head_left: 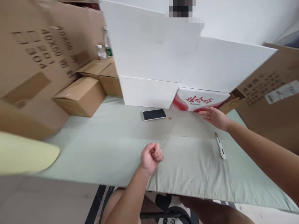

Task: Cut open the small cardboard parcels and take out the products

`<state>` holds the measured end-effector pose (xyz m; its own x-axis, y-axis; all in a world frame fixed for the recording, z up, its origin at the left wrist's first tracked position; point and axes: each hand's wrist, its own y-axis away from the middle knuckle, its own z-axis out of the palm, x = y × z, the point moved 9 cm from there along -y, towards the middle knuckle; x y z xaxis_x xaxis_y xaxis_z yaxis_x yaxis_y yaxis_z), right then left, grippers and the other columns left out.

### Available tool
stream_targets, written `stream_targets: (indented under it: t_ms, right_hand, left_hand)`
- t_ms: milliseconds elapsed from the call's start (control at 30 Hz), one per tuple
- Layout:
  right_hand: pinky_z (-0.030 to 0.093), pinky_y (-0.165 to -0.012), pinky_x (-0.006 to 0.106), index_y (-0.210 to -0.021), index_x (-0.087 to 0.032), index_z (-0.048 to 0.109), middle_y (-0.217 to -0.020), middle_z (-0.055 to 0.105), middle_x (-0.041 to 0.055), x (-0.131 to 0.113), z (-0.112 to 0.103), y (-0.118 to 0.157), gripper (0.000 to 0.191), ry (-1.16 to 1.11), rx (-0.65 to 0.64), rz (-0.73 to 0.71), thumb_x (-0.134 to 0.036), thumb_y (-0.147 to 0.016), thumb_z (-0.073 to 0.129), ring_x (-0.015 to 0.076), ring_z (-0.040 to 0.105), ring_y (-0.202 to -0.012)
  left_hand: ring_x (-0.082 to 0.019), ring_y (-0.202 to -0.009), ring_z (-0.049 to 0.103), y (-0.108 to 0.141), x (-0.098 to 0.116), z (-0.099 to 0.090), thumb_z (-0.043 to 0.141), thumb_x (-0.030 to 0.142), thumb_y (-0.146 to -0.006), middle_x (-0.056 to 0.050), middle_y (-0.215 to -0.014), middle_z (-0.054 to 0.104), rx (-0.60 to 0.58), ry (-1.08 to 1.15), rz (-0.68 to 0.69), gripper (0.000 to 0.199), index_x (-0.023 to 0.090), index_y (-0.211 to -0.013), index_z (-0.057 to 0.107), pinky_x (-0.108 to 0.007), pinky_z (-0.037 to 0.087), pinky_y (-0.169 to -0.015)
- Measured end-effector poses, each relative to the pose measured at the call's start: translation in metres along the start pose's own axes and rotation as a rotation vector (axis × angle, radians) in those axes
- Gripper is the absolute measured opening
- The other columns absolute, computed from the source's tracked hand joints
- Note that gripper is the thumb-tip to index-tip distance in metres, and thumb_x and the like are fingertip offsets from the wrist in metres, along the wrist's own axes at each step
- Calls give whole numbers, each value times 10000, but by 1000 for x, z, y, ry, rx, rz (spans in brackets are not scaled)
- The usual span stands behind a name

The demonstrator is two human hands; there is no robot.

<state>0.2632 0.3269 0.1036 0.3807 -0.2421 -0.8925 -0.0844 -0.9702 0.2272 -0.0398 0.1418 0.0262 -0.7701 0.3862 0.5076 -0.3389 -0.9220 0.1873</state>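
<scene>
My left hand (151,158) is curled into a loose fist over the front middle of the cloth-covered table, and no object shows in it. Out to the right, my right hand (215,118) is open with its fingers stretched toward the red-and-white carton (198,99) at the back. A white utility knife (220,146) lies on the cloth below my right forearm. Near the back middle rests a phone (154,114) with a dark screen, and a small brown round piece (170,118) lies just right of it.
White boards (149,93) stand along the table's back. At the left are a small cardboard box (81,96), a large printed carton (35,71) and a pale yellow sheet or roll (25,154). Plastic bottles (101,52) stand behind. Another large carton (275,90) borders the right side.
</scene>
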Motion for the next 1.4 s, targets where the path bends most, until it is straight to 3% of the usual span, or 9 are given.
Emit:
stream_targets:
  t_ms: [100, 233, 433, 533, 667, 867, 1033, 1233, 1400]
  right_hand:
    - [562, -1033, 463, -1080, -239, 639, -1107, 760, 119, -45, 91, 13, 356, 203, -142, -170, -501, -889, 491, 255, 719, -1116]
    - [543, -1062, 468, -1053, -225, 720, -1117, 751, 84, -111, 247, 37, 276, 421, -319, -409, -390, -851, 632, 254, 697, -1109]
    - [454, -1162, 503, -1394, -261, 625, -1485, 531, 108, -207, 474, 103, 501, 681, -480, -855, -246, -896, 567, 283, 539, -1365]
    - [449, -1140, 540, -1530, -282, 497, -1586, 400, 143, -244, 545, 138, 610, 849, -424, -1025, -247, -923, 546, 333, 438, -1452]
    - [362, -1170, 597, -1531, -241, 489, -1639, 307, 179, -262, 593, 147, 615, 972, -344, -980, -297, -925, 574, 376, 334, -1505]
    - [338, -1149, 675, -1541, -177, 439, -1675, 266, 203, -253, 591, 124, 644, 1001, -233, -940, -311, -921, 555, 397, 274, -1535]
    - [301, -1221, 581, -1542, -98, 419, -1721, 210, 183, -228, 540, 115, 643, 1019, -229, -1028, -249, -921, 483, 323, 273, -1573]
    - [343, -1207, 541, -1453, -177, 525, -1637, 414, 172, -167, 405, 145, 530, 855, -176, -1162, -349, -957, 459, 302, 424, -1514]
    - [395, -1178, 585, -1493, -256, 494, -1558, 520, 158, -68, 253, 207, 550, 673, -47, -1214, -321, -947, 501, 339, 468, -1484]
  left_hand:
    - [-46, -399, 117, 14, 32, -19, 690, 468, -707, 96, -433, 153, 70, 93, 122, 514, 201, -474, 319, -248, 135, -457]
    - [-54, -396, 122, 33, 71, -47, 627, 405, -709, 87, -437, 145, 167, 249, 240, 436, 202, -473, 321, -247, 131, -451]
    - [-54, -401, 113, 46, 90, -65, 592, 368, -711, 87, -459, 117, 262, 399, 294, 404, 202, -488, 300, -232, 119, -446]
    - [-57, -405, 126, 46, 93, -67, 609, 387, -716, 86, -460, 134, 257, 429, 312, 421, 207, -509, 290, -228, 118, -448]
    - [-57, -409, 110, 50, 99, -78, 635, 360, -690, 91, -465, 124, 300, 469, 338, 446, 220, -532, 242, -232, 116, -451]
    - [-54, -408, 122, 59, 113, -79, 626, 406, -714, 88, -454, 141, 227, 417, 374, 428, 207, -505, 311, -233, 121, -459]
    - [-59, -425, 117, 67, 122, -94, 587, 373, -772, 85, -474, 142, 372, 294, 488, 434, 213, -491, 297, -253, 106, -474]
    - [-112, -504, 272, 120, 149, -138, 513, 343, -908, 49, -527, 266, 928, -22, 882, 415, 214, -549, 351, -267, 197, -513]
    - [-158, -745, 484, 127, 160, -127, 538, 393, -938, 10, -743, 488, 948, -305, 1040, 249, 230, -750, 521, -270, 404, -721]
